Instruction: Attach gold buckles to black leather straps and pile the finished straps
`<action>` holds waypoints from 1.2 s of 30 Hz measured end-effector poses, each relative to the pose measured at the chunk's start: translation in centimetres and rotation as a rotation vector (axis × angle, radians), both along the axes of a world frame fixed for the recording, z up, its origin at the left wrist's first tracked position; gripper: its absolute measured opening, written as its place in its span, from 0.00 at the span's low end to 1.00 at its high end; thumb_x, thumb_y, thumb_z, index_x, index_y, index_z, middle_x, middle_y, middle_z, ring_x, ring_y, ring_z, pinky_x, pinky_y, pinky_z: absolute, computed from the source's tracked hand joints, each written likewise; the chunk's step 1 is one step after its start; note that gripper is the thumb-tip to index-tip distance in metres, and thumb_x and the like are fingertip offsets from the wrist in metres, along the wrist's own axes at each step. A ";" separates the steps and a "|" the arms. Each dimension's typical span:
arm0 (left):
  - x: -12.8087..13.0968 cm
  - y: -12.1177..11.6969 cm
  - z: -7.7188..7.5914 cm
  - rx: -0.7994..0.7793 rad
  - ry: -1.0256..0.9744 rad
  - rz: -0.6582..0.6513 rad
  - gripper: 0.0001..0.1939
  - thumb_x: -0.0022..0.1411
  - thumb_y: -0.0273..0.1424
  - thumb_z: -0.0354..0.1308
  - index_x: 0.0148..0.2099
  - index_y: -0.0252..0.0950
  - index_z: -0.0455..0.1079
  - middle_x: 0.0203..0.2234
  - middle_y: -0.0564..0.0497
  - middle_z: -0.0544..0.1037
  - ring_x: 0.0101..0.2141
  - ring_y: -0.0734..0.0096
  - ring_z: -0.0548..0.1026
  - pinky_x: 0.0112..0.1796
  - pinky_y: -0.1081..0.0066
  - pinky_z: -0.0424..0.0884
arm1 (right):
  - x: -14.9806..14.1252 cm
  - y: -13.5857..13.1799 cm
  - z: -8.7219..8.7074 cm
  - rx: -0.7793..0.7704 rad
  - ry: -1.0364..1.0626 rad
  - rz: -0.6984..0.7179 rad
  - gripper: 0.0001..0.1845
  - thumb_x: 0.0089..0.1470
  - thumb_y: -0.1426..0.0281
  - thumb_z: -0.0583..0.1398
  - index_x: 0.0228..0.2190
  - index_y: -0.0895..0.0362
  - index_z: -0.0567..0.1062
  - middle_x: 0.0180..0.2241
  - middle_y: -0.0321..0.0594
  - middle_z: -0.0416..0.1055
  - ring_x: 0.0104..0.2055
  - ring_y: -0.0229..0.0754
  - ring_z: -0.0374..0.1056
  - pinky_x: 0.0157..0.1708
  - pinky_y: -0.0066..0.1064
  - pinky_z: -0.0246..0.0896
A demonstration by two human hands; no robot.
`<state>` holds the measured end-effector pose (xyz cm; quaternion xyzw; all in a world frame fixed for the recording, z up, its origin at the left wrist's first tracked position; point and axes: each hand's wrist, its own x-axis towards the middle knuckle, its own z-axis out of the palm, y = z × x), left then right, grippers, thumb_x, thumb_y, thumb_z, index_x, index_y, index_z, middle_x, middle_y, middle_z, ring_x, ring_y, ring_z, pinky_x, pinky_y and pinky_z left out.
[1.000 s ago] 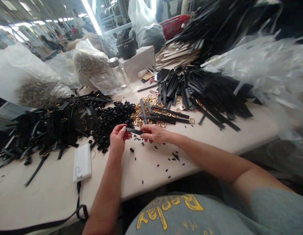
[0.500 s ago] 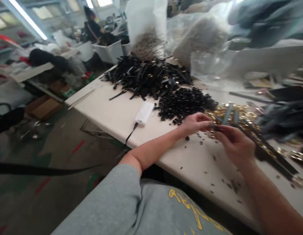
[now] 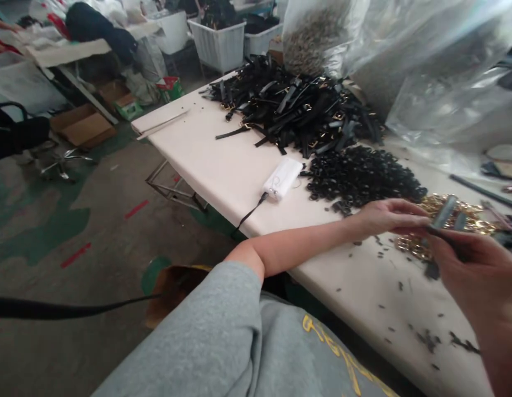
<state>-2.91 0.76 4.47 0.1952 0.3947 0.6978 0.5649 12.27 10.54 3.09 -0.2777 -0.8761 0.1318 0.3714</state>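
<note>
My right hand (image 3: 477, 264) is closed on a short dark strap (image 3: 449, 236) at the right of the view. The fingertips of my left hand (image 3: 390, 216) pinch together at the strap's other end, so the two hands almost meet. Just behind them lies a pile of gold metal buckles (image 3: 413, 246), with grey strap pieces standing up from it. A heap of small black loops (image 3: 359, 173) is beyond my left wrist. Farther back spreads a large mound of black straps with gold buckles (image 3: 297, 105).
A white power bank (image 3: 283, 178) with a black cable lies on the white table (image 3: 214, 171). Small dark bits are scattered near the front edge. Clear plastic bags (image 3: 441, 105) stand behind the piles. An open cardboard box (image 3: 82, 125) is on the floor at left.
The view has swung left and down, so the table piles and my hands appear farther right. Both hands stay together at the strap. The background person is out of view.
</note>
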 end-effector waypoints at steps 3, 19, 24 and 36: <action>-0.4 0.0 -1.0 0.063 0.243 0.033 0.04 0.59 0.25 0.61 0.38 0.33 0.71 0.29 0.52 0.76 0.28 0.77 0.75 0.37 0.72 0.72 | -0.6 -0.4 0.4 0.064 0.035 0.093 0.16 0.52 0.57 0.63 0.31 0.59 0.79 0.26 0.46 0.74 0.25 0.42 0.68 0.28 0.32 0.63; -0.4 -0.9 -2.7 0.346 1.641 0.149 0.04 0.65 0.29 0.55 0.39 0.38 0.72 0.36 0.48 0.76 0.38 0.68 0.74 0.40 0.69 0.70 | 0.2 -1.1 -2.6 -0.109 0.071 0.222 0.02 0.51 0.74 0.61 0.28 0.58 0.74 0.28 0.37 0.72 0.30 0.36 0.67 0.34 0.26 0.61; 0.0 -1.2 -2.1 0.366 1.714 0.196 0.06 0.66 0.30 0.54 0.37 0.37 0.71 0.36 0.47 0.76 0.38 0.66 0.73 0.41 0.67 0.69 | -0.1 -1.1 -2.5 -0.214 0.126 0.273 0.01 0.50 0.76 0.62 0.28 0.59 0.75 0.28 0.36 0.73 0.30 0.35 0.67 0.33 0.25 0.61; -1.8 -1.4 -2.1 0.034 0.958 0.167 0.16 0.55 0.41 0.65 0.40 0.36 0.70 0.31 0.51 0.76 0.30 0.72 0.74 0.32 0.73 0.70 | 1.2 -0.2 -1.0 -0.296 -0.004 0.373 0.04 0.57 0.71 0.61 0.33 0.59 0.75 0.32 0.37 0.74 0.33 0.36 0.67 0.35 0.26 0.57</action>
